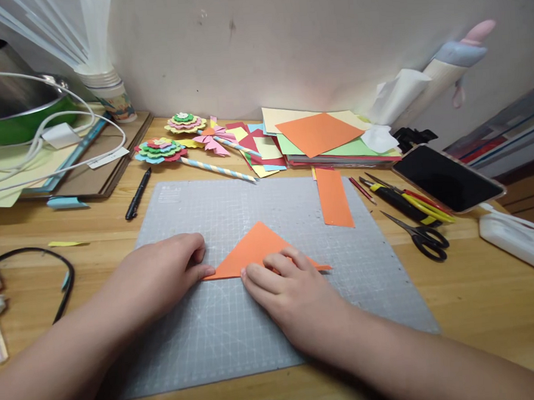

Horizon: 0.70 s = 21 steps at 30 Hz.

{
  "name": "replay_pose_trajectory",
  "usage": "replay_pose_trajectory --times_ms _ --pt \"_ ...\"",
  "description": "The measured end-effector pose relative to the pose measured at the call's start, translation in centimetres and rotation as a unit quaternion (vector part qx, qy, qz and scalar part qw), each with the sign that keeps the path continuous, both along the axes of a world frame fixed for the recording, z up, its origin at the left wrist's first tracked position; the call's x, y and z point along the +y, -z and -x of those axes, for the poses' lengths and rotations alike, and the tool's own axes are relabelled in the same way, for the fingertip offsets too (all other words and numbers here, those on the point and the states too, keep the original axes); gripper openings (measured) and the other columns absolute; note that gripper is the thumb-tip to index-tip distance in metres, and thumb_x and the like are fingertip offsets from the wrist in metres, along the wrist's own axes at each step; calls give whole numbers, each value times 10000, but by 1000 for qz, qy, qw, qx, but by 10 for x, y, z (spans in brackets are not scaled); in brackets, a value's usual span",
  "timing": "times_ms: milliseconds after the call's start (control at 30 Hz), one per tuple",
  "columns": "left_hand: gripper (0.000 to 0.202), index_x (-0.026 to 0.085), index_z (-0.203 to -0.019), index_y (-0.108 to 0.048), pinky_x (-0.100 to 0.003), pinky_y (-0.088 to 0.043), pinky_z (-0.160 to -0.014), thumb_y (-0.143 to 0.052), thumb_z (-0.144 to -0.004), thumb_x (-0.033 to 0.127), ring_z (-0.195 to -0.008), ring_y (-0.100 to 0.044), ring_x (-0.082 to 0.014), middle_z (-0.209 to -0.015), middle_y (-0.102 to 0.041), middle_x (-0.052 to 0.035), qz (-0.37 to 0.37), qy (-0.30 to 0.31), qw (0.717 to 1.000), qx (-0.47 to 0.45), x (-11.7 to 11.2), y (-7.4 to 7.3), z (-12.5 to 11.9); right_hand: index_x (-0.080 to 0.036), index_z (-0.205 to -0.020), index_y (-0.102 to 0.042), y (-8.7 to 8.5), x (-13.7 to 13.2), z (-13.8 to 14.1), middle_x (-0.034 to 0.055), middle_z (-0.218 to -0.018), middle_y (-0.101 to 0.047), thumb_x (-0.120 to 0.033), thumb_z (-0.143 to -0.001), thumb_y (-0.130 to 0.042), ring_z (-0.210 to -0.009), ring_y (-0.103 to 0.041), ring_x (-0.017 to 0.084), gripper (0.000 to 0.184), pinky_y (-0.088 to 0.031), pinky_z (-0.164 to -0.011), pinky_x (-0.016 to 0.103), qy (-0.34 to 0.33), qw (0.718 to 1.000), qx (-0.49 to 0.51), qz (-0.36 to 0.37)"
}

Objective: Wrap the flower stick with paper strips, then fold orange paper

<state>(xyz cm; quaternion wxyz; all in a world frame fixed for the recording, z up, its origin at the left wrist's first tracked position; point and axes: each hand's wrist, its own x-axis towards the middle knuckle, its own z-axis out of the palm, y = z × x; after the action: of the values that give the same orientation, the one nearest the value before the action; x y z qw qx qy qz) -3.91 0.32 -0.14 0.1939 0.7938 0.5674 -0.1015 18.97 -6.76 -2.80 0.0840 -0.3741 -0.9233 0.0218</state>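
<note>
An orange sheet of paper (257, 248), folded into a triangle, lies on the grey cutting mat (229, 339) with its long folded edge toward me. My left hand (174, 267) is closed at the triangle's left corner, the thumb tip on the paper and the other fingers curled. On the right half of the long edge rests my right hand (289, 288), its fingers bent and pressed together against the fold. It hides part of the paper's right side, while the right corner sticks out past the knuckles.
An orange strip (333, 196) lies on the mat's far right. Scissors (425, 239), a utility knife (399, 202) and a phone (447, 175) are to the right. Paper flowers (161, 150), a stack of coloured paper (292, 161) and a black pen (138, 195) lie behind.
</note>
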Motion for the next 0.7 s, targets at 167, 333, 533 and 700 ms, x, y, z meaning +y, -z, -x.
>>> replay_pose_trajectory --times_ms 167,333,533,700 --pt "219 253 -723 -501 -296 -276 -506 -545 -792 456 -608 -518 -195 -714 -630 -16 8 7 1000 -11 2 -2 -1 -145 -1137 -585 -1 0 1 51 -1138 -628 -99 -896 -474 -937 -469 221 268 -297 -841 411 -1 1000 -7 14" --pt "209 250 -724 -503 -292 -273 -508 -550 -792 441 -593 -509 -184 -712 -630 -14 2 11 1000 -11 2 -1 -2 -129 -1160 -576 -3 2 8 58 -1213 -604 -104 -917 -421 -973 -464 227 290 -274 -869 437 -20 999 -15 31" --pt "217 246 -732 -494 -295 -276 -528 -519 -810 446 -615 -514 -192 -717 -622 -21 9 6 1000 -22 2 0 -1 -130 -1191 -559 -9 12 19 60 -1185 -611 -110 -926 -404 -962 -467 224 308 -289 -869 439 -47 997 -27 47" --pt "185 235 -729 -499 -300 -282 -553 -480 -824 393 -650 -532 -203 -746 -625 -31 18 3 999 -30 3 1 -1 -140 -1150 -590 -12 20 31 65 -1149 -616 -99 -926 -406 -1019 -458 231 293 -295 -925 460 -76 997 -28 21"
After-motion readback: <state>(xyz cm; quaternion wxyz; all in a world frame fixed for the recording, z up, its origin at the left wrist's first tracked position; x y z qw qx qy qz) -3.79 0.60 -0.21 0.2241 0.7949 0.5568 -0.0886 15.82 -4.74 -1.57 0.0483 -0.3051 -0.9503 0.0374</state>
